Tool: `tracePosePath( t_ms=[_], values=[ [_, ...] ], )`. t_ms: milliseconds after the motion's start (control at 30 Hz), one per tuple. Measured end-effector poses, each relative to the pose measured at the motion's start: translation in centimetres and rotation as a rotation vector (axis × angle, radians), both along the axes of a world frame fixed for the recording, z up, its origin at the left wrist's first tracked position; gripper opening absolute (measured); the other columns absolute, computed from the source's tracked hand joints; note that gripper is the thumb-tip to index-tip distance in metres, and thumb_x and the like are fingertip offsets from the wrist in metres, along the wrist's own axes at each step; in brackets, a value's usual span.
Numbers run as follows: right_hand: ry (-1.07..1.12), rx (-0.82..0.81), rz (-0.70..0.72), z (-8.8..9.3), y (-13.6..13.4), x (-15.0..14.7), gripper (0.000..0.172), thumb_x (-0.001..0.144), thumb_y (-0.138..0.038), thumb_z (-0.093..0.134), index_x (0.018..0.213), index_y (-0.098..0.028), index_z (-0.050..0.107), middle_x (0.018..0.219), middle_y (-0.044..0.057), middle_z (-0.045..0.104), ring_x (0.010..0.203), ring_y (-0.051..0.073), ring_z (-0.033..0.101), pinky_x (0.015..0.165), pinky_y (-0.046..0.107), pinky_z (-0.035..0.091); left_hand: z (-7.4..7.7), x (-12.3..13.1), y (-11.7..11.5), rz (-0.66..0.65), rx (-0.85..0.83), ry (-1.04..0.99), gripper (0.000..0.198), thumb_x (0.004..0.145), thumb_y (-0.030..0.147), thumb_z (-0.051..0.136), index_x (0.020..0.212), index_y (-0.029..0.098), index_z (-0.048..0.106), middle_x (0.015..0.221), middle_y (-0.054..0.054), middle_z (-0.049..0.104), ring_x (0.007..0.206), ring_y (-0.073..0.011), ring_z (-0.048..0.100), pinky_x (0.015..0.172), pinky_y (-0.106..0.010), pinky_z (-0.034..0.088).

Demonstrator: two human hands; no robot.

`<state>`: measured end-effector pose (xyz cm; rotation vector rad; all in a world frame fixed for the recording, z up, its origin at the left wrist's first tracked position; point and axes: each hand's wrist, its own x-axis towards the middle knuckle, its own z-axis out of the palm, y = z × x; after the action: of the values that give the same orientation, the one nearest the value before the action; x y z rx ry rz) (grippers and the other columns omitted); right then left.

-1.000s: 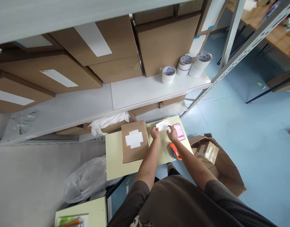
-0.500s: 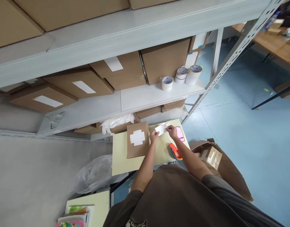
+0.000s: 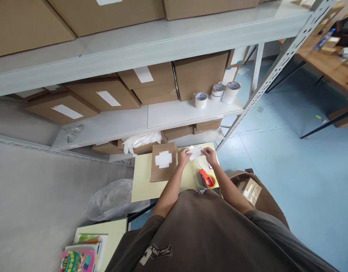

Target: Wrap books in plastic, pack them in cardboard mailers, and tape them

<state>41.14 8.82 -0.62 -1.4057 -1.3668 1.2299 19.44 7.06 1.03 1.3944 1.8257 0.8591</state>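
Between my two hands a white label [image 3: 196, 152] is held over a pale yellow table [image 3: 141, 189]. My left hand [image 3: 184, 157] pinches its left end, and my right hand [image 3: 209, 155] grips the right end. To the left of my left hand lies a flat cardboard box [image 3: 163, 174] with white labels stuck on it in a cross shape. A tape dispenser [image 3: 207, 179], orange with a yellow and blue roll, rests near the table's front edge. Most of the phone by my right hand is hidden behind it.
A grey metal shelf [image 3: 174, 121] with boxes and white tape rolls [image 3: 201, 100] stands just beyond the table. An open carton [image 3: 272, 202] holding a small box is on the right. Plastic bags [image 3: 114, 200] and books [image 3: 80, 257] are on the left.
My right hand has shifted slightly right and my left hand slightly left, with the label still between them. More of the phone is now covered. The whole view has shifted a little.
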Motion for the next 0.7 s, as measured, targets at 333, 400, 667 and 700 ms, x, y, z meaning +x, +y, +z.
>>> tracePosePath(
  t_ms=[333, 400, 667, 700],
  values=[
    [0.14, -0.014, 0.125, 1.0, 0.1, 1.1, 0.054, 0.083, -0.059, 0.075, 0.122, -0.022, 0.07, 0.125, 0.013, 0.078, 0.113, 0.028, 0.072, 0.096, 0.042, 0.06, 1.7, -0.8, -0.1, -0.131, 0.004, -0.101, 0.025, 0.091, 0.017, 0.074, 0.113, 0.025, 0.082, 0.117, -0.008, 0.081, 0.113, -0.0247, 0.075, 0.102, -0.037, 0.056],
    [0.093, -0.019, 0.121, 1.0, 0.1, 1.2, 0.052, 0.086, -0.053, 0.071, 0.127, -0.021, 0.07, 0.125, 0.014, 0.077, 0.112, 0.028, 0.072, 0.097, 0.043, 0.06, 2.2, -1.1, -0.2, -0.156, 0.029, -0.046, 0.015, 0.091, 0.017, 0.075, 0.103, 0.024, 0.081, 0.122, -0.008, 0.08, 0.122, -0.0254, 0.072, 0.108, -0.039, 0.054],
    [-0.231, 0.229, 0.434, 4.5, 0.1, 2.2, 0.087, 0.078, -0.021, 0.071, 0.162, -0.033, 0.054, 0.177, 0.009, 0.038, 0.158, 0.036, 0.042, 0.119, 0.053, 0.048, 5.0, -2.7, -0.8, -0.3, 0.11, 0.177, 0.011, 0.092, 0.019, 0.073, 0.091, 0.025, 0.082, 0.112, -0.007, 0.079, 0.122, -0.0268, 0.063, 0.112, -0.04, 0.049],
    [-0.268, 0.248, 0.505, 5.0, 0.5, 2.0, 0.082, 0.077, -0.019, 0.073, 0.157, -0.033, 0.061, 0.177, 0.008, 0.037, 0.161, 0.037, 0.039, 0.122, 0.055, 0.044, 5.3, -2.9, -0.8, -0.338, 0.099, 0.176, 0.012, 0.092, 0.019, 0.073, 0.091, 0.026, 0.083, 0.106, -0.007, 0.079, 0.12, -0.0269, 0.063, 0.11, -0.039, 0.049]
  ],
)
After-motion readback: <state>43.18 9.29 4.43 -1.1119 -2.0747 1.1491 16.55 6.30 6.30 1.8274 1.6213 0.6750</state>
